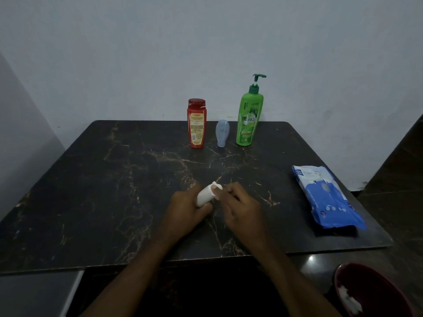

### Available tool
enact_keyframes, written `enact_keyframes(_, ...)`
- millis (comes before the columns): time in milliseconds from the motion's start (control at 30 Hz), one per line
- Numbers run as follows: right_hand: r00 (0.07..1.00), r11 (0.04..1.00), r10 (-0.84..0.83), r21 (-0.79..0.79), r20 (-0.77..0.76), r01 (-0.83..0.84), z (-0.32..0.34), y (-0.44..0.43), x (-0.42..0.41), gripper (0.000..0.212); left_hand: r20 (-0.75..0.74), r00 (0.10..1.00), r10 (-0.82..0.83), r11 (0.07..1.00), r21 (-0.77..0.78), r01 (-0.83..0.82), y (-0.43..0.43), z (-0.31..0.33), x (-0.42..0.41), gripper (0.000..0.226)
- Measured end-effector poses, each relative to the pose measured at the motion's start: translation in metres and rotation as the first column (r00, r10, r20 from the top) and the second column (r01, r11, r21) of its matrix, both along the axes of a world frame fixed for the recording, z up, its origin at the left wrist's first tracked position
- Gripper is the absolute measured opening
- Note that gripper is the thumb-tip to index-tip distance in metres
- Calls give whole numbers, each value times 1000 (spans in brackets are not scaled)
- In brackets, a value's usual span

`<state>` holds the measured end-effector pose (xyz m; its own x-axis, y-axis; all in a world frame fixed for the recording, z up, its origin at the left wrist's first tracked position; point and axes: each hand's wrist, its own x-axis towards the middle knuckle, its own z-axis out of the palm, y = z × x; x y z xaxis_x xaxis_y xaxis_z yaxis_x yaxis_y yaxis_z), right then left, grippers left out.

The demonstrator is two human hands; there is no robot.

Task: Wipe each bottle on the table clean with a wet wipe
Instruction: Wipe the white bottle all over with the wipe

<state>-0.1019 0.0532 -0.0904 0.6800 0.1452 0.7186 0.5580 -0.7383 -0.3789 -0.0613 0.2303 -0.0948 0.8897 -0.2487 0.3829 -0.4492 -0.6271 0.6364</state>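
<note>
My left hand (186, 208) grips a small white bottle (204, 196), held tilted just above the dark marble table (114, 179). My right hand (240, 205) presses a white wet wipe (217, 188) against the bottle's top end. At the far edge stand a red bottle (196, 123), a small pale blue tube (222, 133) on its cap, and a tall green pump bottle (249, 115). How much of the wipe is wrapped around the white bottle is hidden by my fingers.
A blue and white wet-wipe pack (327, 197) lies on the right side of the table. A dark red bin (375, 291) with crumpled white wipes stands on the floor at the lower right. Walls close the back and left.
</note>
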Motion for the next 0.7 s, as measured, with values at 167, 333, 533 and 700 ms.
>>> enact_keyframes(167,993,998,-7,-64,114,15,-11,-7,0,31,-35,999,-2,993,-114,-2,1,4,1,38)
enact_keyframes(333,998,992,-47,121,28,44,-1,-5,-9,24,-43,999,14,986,-163,-21,0,2,4,32)
enact_keyframes(533,926,833,78,534,-369,143,19,-27,-2,14,-52,998,-43,979,-202,32,2,4,5,11)
enact_keyframes(700,853,911,234,411,-467,-25,41,-41,3,9,-34,996,-82,983,-170,75,2,2,8,10)
